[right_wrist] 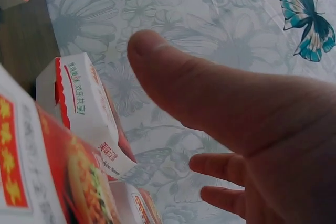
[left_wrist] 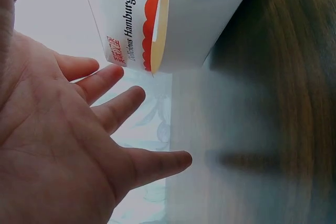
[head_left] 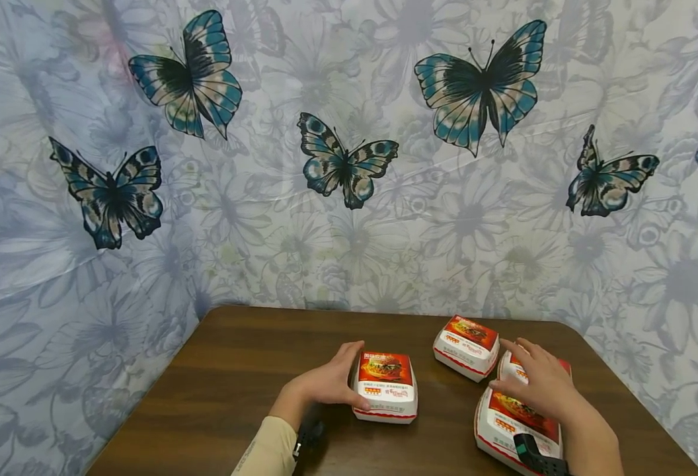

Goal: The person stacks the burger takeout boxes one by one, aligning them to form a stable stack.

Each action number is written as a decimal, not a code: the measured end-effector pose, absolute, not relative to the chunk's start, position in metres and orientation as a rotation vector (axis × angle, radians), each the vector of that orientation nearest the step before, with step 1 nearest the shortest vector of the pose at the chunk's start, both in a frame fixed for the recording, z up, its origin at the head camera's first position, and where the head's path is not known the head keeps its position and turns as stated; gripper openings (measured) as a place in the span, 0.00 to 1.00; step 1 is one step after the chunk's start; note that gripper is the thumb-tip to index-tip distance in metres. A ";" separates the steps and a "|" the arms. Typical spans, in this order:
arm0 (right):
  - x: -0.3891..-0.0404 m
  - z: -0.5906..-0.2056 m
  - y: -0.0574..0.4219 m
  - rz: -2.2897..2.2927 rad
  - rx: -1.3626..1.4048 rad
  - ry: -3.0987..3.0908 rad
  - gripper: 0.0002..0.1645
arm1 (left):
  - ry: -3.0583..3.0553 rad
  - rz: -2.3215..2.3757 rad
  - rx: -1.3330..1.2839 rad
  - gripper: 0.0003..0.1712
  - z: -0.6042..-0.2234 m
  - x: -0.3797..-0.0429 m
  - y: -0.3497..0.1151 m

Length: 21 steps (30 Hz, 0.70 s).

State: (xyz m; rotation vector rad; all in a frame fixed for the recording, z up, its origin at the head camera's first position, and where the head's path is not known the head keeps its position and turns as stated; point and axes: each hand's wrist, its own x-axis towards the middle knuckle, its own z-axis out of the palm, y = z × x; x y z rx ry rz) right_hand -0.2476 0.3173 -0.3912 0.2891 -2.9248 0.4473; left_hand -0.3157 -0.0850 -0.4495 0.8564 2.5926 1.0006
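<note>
The left hamburger box (head_left: 386,387) stood flat on the brown wooden surface (head_left: 254,370), directly to the right of the left hand (head_left: 328,382), and this hand was clearly the nearer one. Its thumb reached to the near left corner of the box, and the fingers reached toward the far left corner, so that the left side of the box faced into the gap between them. In the left wrist view the fingers were spread and quite straight, with no curl around the box; whether the thumb touched the carton, I could not tell. The box looked almost square from above, therefore I could not name a long axis, but its printing was upright for the person. On the other side, the right hand (head_left: 542,383) was well apart from the left one, with its thumb stretched out and its fingers extended, clamped on nothing. It was over the front right box (head_left: 506,426) and the partly covered box (head_left: 512,367) just behind it; contact with them could not be judged. The far box (head_left: 466,347) lay turned a little, to the left of the right hand's fingertips and farther back than the left hamburger box.
</note>
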 end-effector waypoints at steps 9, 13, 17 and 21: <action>-0.241 -0.391 0.338 0.440 0.333 -3.086 0.54 | 2.592 0.990 0.855 0.69 -0.449 -0.319 -0.084; -0.238 -0.393 0.347 0.497 0.344 -3.160 0.51 | 2.592 0.991 0.863 0.69 -0.450 -0.318 -0.084; -0.234 -0.392 0.353 0.507 0.314 -3.196 0.49 | 2.588 0.991 0.867 0.69 -0.452 -0.318 -0.083; -0.230 -0.390 0.357 0.553 0.274 -3.206 0.45 | 2.583 1.000 0.870 0.69 -0.453 -0.318 -0.083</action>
